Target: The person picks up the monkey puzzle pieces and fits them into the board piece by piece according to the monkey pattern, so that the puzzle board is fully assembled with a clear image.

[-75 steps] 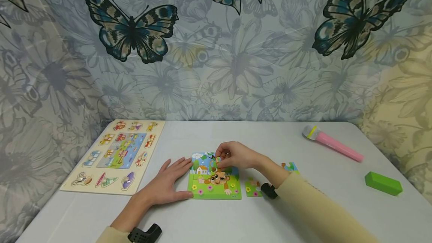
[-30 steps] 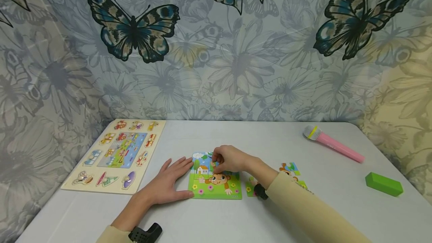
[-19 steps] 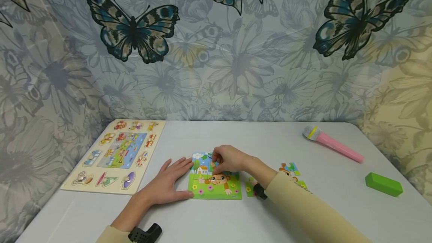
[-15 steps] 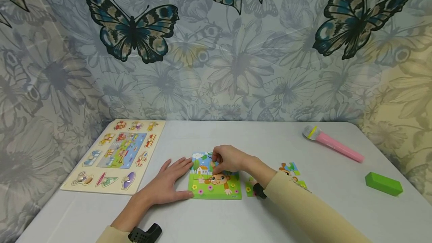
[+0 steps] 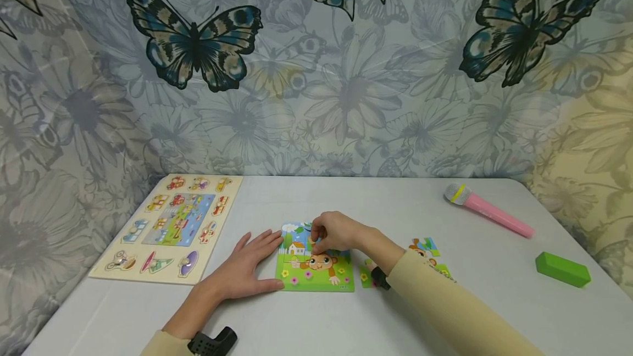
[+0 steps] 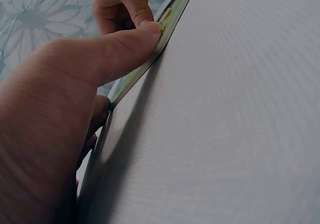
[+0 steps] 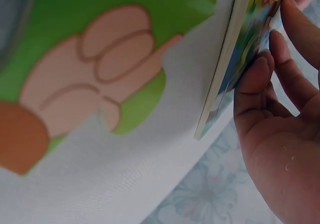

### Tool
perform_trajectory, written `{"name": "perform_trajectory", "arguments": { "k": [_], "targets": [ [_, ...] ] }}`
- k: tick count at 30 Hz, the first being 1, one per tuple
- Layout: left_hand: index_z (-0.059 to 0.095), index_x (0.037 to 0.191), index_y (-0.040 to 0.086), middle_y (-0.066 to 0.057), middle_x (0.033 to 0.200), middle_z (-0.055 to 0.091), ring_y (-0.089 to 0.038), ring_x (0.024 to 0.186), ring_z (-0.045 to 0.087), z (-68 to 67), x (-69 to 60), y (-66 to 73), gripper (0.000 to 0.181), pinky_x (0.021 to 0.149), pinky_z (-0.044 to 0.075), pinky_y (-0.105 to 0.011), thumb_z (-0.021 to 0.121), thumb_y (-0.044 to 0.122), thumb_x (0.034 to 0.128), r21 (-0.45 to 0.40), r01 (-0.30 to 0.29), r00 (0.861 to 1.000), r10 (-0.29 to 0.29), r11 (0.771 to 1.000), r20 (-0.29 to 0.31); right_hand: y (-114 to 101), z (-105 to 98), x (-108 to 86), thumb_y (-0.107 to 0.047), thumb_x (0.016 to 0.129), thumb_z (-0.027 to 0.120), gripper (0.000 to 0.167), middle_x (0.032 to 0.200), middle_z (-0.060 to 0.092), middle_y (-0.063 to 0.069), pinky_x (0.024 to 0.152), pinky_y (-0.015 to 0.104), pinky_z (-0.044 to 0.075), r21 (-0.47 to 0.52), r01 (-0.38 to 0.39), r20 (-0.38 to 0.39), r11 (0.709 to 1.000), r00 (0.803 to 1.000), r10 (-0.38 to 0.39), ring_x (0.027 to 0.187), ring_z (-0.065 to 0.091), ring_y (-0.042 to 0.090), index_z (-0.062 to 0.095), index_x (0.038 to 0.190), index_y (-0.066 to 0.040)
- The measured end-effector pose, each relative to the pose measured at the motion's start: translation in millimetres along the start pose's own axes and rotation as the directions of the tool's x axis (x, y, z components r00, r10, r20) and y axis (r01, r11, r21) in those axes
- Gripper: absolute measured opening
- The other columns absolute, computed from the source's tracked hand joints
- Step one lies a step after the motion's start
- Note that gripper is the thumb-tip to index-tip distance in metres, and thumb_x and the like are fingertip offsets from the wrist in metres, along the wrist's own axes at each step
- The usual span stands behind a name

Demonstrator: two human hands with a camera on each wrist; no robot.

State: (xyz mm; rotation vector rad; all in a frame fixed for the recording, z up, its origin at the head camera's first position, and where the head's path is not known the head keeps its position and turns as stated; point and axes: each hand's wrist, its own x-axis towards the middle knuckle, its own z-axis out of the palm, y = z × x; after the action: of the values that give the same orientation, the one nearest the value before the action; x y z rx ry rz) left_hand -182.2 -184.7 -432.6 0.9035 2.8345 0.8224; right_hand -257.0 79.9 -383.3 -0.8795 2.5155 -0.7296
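A puzzle board [image 5: 316,285] with a monkey, a house and flowers lies flat on the table. My left hand [image 5: 249,271] rests at its left side with spread fingers; the thumb [image 6: 125,49] touches the near left corner in the left wrist view. Over the board's upper middle, my right hand [image 5: 338,232] has its fingers bent and pinches a small puzzle piece [image 5: 313,241], mostly hidden by the fingers. The right wrist view shows this hand [image 7: 285,134] against the picture side of the board [image 7: 220,79], fingertips at its surface.
Loose puzzle pieces [image 5: 430,246] lie to the right of the board, partly behind the right sleeve. Another piece [image 5: 366,277] sits beside the board's right edge. A large picture board [image 5: 111,268] is at the left; a pink microphone [image 5: 499,217] and green block [image 5: 562,270] lie at the right.
Since the oldest frame, my right hand has shifted slightly left and toward me over the board, uncovering more of the loose pieces. The left hand has stayed in place.
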Motion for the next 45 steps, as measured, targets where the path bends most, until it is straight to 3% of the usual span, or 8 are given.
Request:
{"name": "perform_trajectory", "arguments": {
  "k": [8, 15, 20, 29, 34, 40, 45],
  "targets": [
    [0.042, 0.154, 0.005, -0.007, 0.160, 0.036, -0.031, 0.150, 0.023, 0.7, -0.5, -0.6, 0.089, 0.117, 0.005, -0.062, 0.070, 0.057, 0.0872, -0.008, -0.009, 1.000, 0.009, 1.000, 0.000, 4.4, -1.2, -0.7, -0.019, 0.087, 0.082, 0.016, 0.085, 0.060, -0.004, 0.072, 0.027, 0.049, 0.011, 0.029, 0.008, 1.000, 1.000, -0.030, 0.078, 0.054, 0.013, 0.068, 0.090, -0.013],
    [0.043, 0.154, 0.005, -0.007, 0.160, 0.036, -0.031, 0.150, 0.023, 2.2, -0.2, -1.5, 0.089, 0.117, 0.005, -0.063, 0.070, 0.058, 0.0873, -0.003, -0.018, 1.000, 0.018, 1.000, -0.003, 10.7, -8.4, -7.8, -0.024, 0.085, 0.084, 0.021, 0.085, 0.062, -0.005, 0.072, 0.028, 0.048, 0.101, 0.047, -0.004, 0.994, 0.999, -0.047, 0.077, 0.055, 0.013, 0.070, 0.096, -0.013],
    [0.043, 0.153, 0.005, -0.007, 0.160, 0.037, -0.031, 0.150, 0.024, 3.3, -0.5, -1.8, 0.089, 0.117, 0.006, -0.063, 0.070, 0.057, 0.0866, 0.002, -0.016, 1.000, 0.016, 1.000, -0.005, 12.1, -19.1, -18.2, -0.025, 0.085, 0.084, 0.030, 0.090, 0.062, -0.002, 0.072, 0.030, 0.050, 0.149, 0.089, -0.033, 0.985, 0.996, -0.085, 0.079, 0.057, 0.017, 0.069, 0.105, -0.009],
    [0.044, 0.153, 0.004, -0.009, 0.160, 0.037, -0.032, 0.150, 0.024, 3.7, -0.7, -2.0, 0.090, 0.117, 0.006, -0.062, 0.071, 0.056, 0.0856, 0.011, -0.023, 1.000, 0.023, 1.000, -0.014, 17.0, -41.5, -39.7, -0.024, 0.090, 0.079, 0.034, 0.102, 0.064, 0.008, 0.081, 0.034, 0.053, 0.151, 0.151, -0.112, 0.977, 0.984, -0.135, 0.088, 0.062, 0.017, 0.066, 0.116, -0.006],
    [0.043, 0.153, 0.004, -0.009, 0.160, 0.037, -0.032, 0.150, 0.024, 2.2, -0.3, -1.4, 0.090, 0.117, 0.006, -0.062, 0.071, 0.056, 0.0856, 0.009, -0.031, 0.999, 0.031, 0.999, -0.013, 24.5, -52.5, -55.4, -0.024, 0.089, 0.079, 0.031, 0.101, 0.063, 0.010, 0.083, 0.037, 0.053, 0.162, 0.145, -0.169, 0.976, 0.979, -0.117, 0.087, 0.062, 0.018, 0.066, 0.115, -0.012],
    [0.043, 0.153, 0.004, -0.008, 0.160, 0.037, -0.031, 0.150, 0.024, 1.3, 1.3, -1.0, 0.090, 0.117, 0.006, -0.062, 0.071, 0.057, 0.0855, 0.017, -0.032, 0.999, 0.032, 0.999, -0.010, 38.2, -59.8, -77.4, -0.021, 0.090, 0.078, 0.030, 0.103, 0.062, 0.013, 0.083, 0.040, 0.052, 0.183, 0.119, -0.221, 0.976, 0.972, -0.077, 0.087, 0.062, 0.021, 0.066, 0.116, -0.011],
    [0.043, 0.154, 0.004, -0.008, 0.160, 0.036, -0.031, 0.150, 0.023, 1.4, 1.5, -1.6, 0.090, 0.117, 0.005, -0.062, 0.071, 0.057, 0.0856, 0.015, -0.030, 1.000, 0.030, 0.999, -0.006, 54.1, -61.9, -96.8, -0.023, 0.091, 0.078, 0.031, 0.103, 0.063, 0.012, 0.082, 0.035, 0.052, 0.192, 0.098, -0.252, 0.977, 0.967, -0.047, 0.087, 0.061, 0.021, 0.066, 0.116, -0.010]
  ]
}}
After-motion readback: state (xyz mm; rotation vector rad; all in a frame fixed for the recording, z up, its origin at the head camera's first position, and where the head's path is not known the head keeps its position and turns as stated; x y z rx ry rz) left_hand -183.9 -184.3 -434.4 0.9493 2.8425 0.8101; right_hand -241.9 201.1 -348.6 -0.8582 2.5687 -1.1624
